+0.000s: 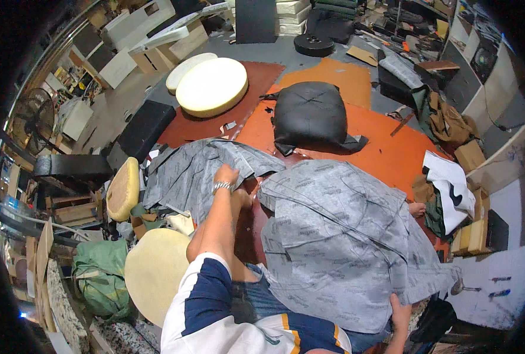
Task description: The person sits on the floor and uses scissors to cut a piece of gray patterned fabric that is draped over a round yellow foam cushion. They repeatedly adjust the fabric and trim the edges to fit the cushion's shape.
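Observation:
My left hand (226, 175), wearing a chain bracelet, is closed on a grey printed fabric piece (183, 177) spread to the left. A larger grey printed fabric cover (333, 230) with seams and creases drapes over my lap and right leg. At its near right edge, my right hand (400, 312) grips the border, some of its fingers hidden. Whether the two grey pieces are joined, I cannot tell. Beyond them sits a black square tufted cushion (311, 115) with loose flaps at its corners.
Orange sheet material (386, 141) covers the floor ahead. Round foam discs (212, 87) lie at the far left, another foam disc (156, 274) beside my left side. A green bag (101, 277) stands at left. White material (448, 189) and foam blocks (472, 236) are at right.

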`<state>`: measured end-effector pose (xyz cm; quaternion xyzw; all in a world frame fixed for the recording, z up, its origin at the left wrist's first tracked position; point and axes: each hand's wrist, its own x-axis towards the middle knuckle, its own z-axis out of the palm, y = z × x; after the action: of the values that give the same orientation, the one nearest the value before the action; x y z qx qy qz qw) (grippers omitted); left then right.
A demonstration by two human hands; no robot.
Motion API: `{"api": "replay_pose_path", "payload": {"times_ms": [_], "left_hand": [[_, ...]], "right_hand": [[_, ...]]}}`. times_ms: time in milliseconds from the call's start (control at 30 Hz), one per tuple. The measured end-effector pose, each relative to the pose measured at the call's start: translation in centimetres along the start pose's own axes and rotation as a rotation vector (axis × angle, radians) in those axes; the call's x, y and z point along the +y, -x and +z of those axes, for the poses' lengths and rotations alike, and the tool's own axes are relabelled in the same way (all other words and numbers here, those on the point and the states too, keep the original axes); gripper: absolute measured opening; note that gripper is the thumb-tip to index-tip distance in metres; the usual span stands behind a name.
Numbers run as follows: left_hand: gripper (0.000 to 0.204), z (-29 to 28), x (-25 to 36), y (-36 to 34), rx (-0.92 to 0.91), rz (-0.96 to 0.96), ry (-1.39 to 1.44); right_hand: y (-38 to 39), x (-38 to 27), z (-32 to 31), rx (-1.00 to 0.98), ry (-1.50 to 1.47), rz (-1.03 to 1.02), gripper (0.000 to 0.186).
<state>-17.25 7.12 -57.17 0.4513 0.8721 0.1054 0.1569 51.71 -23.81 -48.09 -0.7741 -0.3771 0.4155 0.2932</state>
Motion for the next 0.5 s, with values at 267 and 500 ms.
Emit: {"api": "replay_pose_path", "payload": {"times_ms": [267,500], "left_hand": [[0.083,7.3,-5.7,2.0,-0.086,-0.245,-0.103],[0.028,5.9,-3.1,0.5,0.329,-0.189,0.261]], "right_hand": [[-2.0,3.4,-0.4,0.159,0.143,0.022,0.078],[-4.9,10.2,-1.5,0.239,0.317,-0.304,0.065]]}}
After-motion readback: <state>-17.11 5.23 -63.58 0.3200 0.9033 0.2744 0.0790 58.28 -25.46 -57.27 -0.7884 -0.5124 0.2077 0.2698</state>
